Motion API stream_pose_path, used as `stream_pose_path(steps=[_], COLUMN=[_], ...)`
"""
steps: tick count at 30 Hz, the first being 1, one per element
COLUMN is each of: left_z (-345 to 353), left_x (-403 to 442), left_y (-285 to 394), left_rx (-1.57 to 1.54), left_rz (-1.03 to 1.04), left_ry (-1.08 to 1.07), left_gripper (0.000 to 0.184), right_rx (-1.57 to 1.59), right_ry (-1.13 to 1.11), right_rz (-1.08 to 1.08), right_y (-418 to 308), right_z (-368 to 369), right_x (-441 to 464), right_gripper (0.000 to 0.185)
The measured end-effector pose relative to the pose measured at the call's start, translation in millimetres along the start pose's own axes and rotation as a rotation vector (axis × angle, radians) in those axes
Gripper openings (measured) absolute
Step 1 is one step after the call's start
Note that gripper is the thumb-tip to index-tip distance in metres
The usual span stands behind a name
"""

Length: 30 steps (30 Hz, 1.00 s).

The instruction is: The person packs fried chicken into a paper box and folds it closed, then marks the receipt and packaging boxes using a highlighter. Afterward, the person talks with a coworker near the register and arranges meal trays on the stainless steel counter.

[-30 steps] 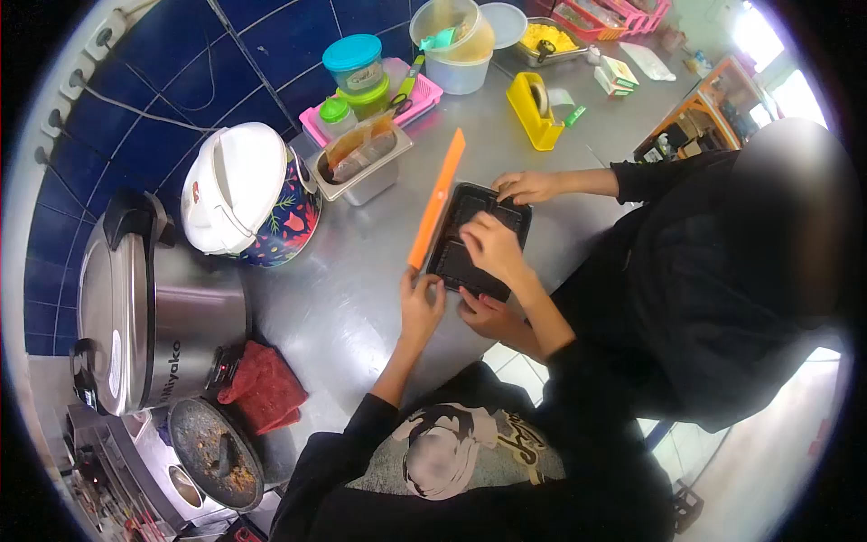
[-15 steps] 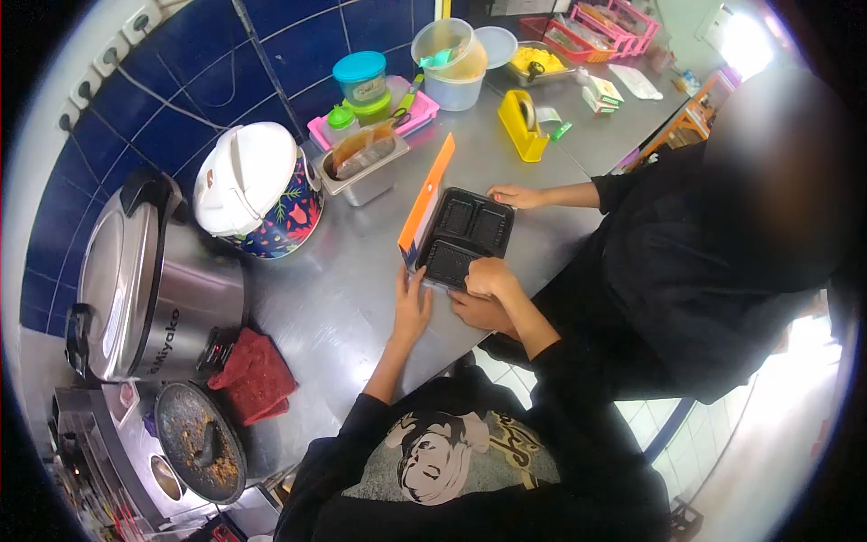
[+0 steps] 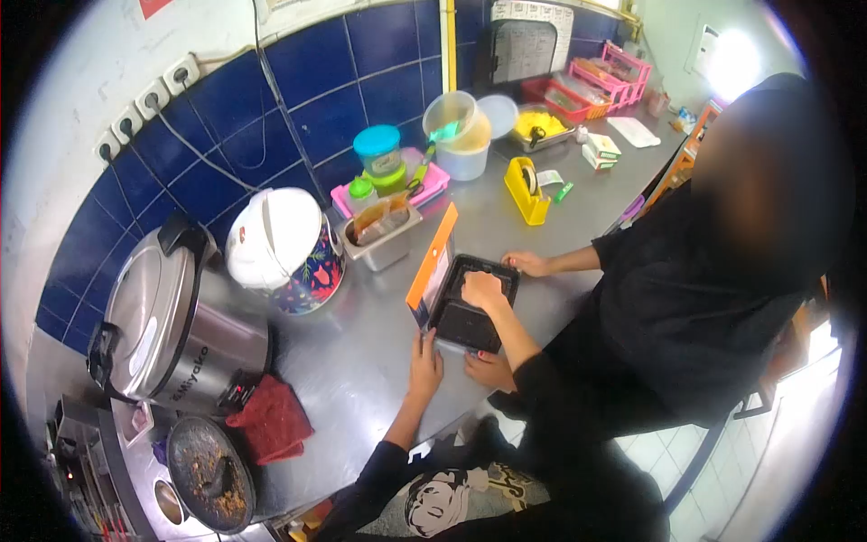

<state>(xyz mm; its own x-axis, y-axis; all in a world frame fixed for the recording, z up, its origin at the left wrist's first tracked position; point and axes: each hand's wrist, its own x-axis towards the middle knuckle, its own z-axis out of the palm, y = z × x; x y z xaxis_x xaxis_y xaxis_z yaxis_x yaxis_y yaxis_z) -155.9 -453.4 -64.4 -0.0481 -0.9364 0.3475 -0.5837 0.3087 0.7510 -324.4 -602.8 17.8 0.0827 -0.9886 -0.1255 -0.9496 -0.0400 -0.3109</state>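
A black compartment tray (image 3: 463, 324) sits on the steel counter, inside a box whose orange-edged lid (image 3: 431, 257) stands raised on the left. My left hand (image 3: 425, 366) is open at the near-left corner of the box, its fingers stretched along the edge. Over the tray's far compartments is my right hand (image 3: 483, 289), its fingers curled downward and closed. Whatever they hold, if anything, is hidden. A co-worker's hand (image 3: 528, 263) touches the far-right edge of the tray, and their other hand (image 3: 492, 371) rests at its near side.
A yellow tape dispenser (image 3: 527, 191) stands beyond the tray. To the left are a steel pan (image 3: 383, 237), a flowered pot (image 3: 312, 271), a large rice cooker (image 3: 194, 334), a red cloth (image 3: 270, 420) and a stone mortar (image 3: 212, 474). The co-worker (image 3: 668, 316) stands close on the right.
My right hand has moved from the tray's near-right corner to above its far compartments. My left hand stays at the box corner. The camera view has tilted upward.
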Motion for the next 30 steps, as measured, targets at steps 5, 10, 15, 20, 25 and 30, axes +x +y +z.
stream_pose_path(steps=[5, 10, 15, 20, 25, 30], left_z=[2, 7, 1, 13, 19, 65], left_x=[3, -11, -101, -265, -333, -370], left_y=[3, 27, 58, 95, 134, 109], left_rx=[-0.013, 0.032, -0.188, -0.365, -0.207, -0.093], left_rz=[-0.037, -0.042, -0.228, -0.376, -0.499, -0.4], left_ry=[0.013, 0.165, 0.171, 0.206, 0.291, -0.102], left_gripper=[0.057, 0.061, 0.054, 0.051, 0.052, 0.035], right_rx=[-0.061, 0.066, 0.089, 0.532, 1.263, 1.007], right_ry=[-0.214, -0.294, -0.302, 0.596, -0.006, -0.713], right_rz=[0.019, 0.074, 0.07, -0.113, -0.514, -0.653], right_y=[1, 6, 23, 37, -8, 74], right_z=[10, 6, 10, 50, 92, 114], right_x=[8, 11, 15, -6, -237, -395], right_gripper=[0.033, 0.037, 0.038, 0.032, 0.032, 0.042])
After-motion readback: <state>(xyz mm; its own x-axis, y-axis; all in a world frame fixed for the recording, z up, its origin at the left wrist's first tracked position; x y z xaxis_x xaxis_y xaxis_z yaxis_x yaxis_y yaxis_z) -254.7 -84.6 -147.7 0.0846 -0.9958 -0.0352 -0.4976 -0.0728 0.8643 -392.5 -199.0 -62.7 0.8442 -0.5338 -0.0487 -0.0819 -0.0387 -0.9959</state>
